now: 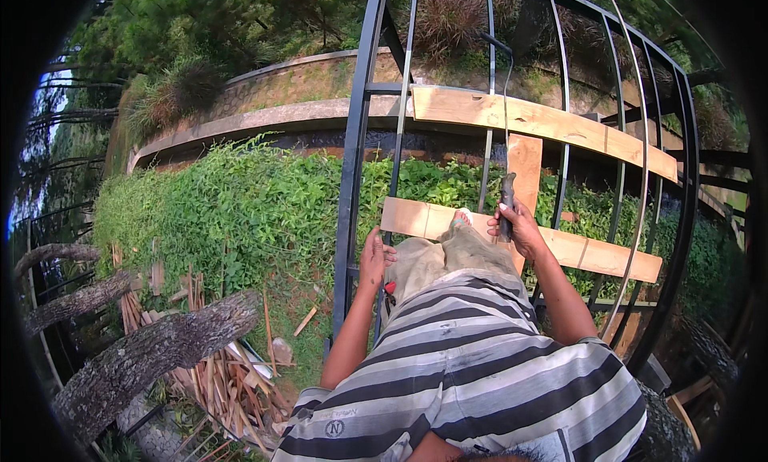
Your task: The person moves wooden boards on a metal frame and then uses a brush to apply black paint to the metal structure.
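My right hand (522,228) is wrapped round the dark handle of a tool with a long thin metal rod (507,102), bent sideways at its far end. I cannot make out its exact kind. It lies above a wooden plank (588,252) fixed across a black metal frame (352,154). My left hand (374,260) is beside the frame's left bar, near my left thigh, its fingers apart and holding nothing. A second plank (552,126) crosses the bars farther off, and an upright board (524,174) stands between the two. One shoe (462,216) shows at the near plank.
Thin metal bars (562,78) run lengthwise with open gaps, and green plants (240,198) grow below. At the lower left are a thick tree branch (160,354) and a heap of wood strips (224,382). Beyond runs a low wall (264,116).
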`<action>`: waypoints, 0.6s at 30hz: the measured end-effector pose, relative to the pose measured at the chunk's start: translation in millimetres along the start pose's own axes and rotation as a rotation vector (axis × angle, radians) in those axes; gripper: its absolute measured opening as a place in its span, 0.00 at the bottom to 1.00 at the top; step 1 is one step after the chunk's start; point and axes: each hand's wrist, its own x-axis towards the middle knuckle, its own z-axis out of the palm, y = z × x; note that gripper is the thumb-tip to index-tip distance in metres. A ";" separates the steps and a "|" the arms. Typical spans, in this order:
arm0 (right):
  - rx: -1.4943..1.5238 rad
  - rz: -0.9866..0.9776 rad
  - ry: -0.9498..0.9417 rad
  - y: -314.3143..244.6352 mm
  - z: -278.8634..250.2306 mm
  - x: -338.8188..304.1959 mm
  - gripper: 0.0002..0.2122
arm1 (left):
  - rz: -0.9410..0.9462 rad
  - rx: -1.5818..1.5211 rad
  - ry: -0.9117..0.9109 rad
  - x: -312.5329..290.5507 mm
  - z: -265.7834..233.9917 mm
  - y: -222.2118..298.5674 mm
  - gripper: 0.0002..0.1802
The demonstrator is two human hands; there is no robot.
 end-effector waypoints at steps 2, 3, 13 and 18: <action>-0.054 0.035 0.031 -8.7 -11.0 1.3 0.10 | -0.115 -0.126 0.188 -1.3 -41.8 -35.2 0.37; -0.063 0.024 0.023 -12.9 -11.9 -0.9 0.11 | -0.160 -0.191 0.266 -4.6 -61.0 -53.3 0.38; -0.042 0.001 0.043 -30.5 53.3 17.2 0.09 | -0.770 -0.514 0.408 -61.2 -109.8 -222.8 0.39; -0.003 -0.052 0.087 -40.3 90.2 34.7 0.08 | -0.701 -0.486 0.348 -27.3 -114.7 -197.4 0.36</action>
